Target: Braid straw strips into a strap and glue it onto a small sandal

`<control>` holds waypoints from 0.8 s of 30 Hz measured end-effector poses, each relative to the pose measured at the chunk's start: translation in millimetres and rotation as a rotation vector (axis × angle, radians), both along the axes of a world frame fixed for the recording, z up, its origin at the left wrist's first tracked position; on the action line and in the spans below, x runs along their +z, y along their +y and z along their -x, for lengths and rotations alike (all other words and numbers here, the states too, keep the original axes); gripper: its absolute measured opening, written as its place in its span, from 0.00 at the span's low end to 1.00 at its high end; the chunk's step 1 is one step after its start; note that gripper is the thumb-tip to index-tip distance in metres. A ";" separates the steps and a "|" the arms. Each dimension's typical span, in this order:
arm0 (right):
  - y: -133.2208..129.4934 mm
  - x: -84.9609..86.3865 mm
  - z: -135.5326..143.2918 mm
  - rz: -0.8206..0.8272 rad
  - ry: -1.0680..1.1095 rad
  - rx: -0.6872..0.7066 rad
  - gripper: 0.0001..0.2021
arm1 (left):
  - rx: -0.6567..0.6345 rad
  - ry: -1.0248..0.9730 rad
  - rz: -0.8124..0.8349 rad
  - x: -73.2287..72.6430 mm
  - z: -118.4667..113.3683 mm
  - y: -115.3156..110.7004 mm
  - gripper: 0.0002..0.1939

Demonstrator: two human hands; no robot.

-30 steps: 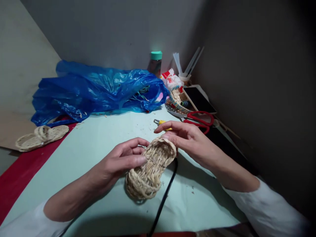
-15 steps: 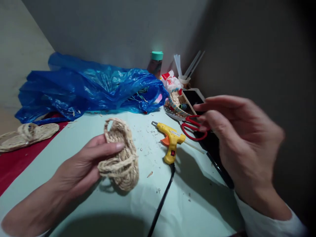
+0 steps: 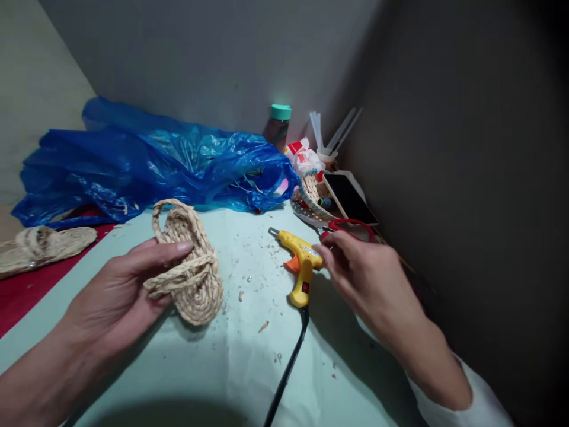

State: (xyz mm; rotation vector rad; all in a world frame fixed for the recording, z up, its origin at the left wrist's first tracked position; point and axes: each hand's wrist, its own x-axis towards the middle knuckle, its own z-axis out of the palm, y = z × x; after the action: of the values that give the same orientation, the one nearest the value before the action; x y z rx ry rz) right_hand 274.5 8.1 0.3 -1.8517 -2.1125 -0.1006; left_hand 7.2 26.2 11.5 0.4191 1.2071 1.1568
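Observation:
In the head view my left hand (image 3: 128,276) is closed on a small woven straw sandal (image 3: 195,290), its thumb on the braided sole. The sandal is tilted, with a strap across the middle and a braided loop at the top. My right hand (image 3: 367,276) has curled fingers at the red-handled scissors (image 3: 355,226), hiding part of the handle; the grip is partly hidden. Close beside its thumb lies a yellow glue gun (image 3: 300,264) with an orange trigger, nozzle pointing away to the left, and a black cord.
Across the back lies a crumpled blue plastic bag (image 3: 169,166). Another straw sandal (image 3: 53,246) rests on red cloth at left. Behind the scissors are a phone (image 3: 349,196), a woven basket (image 3: 313,190), a cup of glue sticks (image 3: 328,154) and a green-lidded jar (image 3: 279,127). Scraps litter the pale sheet.
My right hand has come down and left, from above the scissors to the handle beside the glue gun. My left hand and the sandal have shifted left. The view has moved slightly.

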 end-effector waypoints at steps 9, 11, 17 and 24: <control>-1.7 -22.1 33.9 0.297 -0.230 -0.145 0.17 | -0.138 -0.124 -0.203 1.7 0.1 -7.0 0.11; -1.2 -22.7 33.3 0.300 -0.186 -0.152 0.15 | -0.172 -0.133 -0.248 2.4 0.9 -9.4 0.13; -15.7 -20.2 30.1 0.290 0.094 -0.138 0.12 | -0.212 -0.156 -0.284 6.0 4.1 -13.9 0.11; -28.9 -29.0 17.4 0.173 0.923 -0.213 0.19 | -0.261 -0.232 -0.310 7.4 6.5 -14.1 0.10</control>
State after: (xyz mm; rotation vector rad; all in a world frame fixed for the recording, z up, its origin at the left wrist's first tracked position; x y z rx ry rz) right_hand 257.1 -20.8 -28.7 -1.7096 -1.3053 0.7576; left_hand 0.7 12.1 18.8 0.6379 0.7487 1.1321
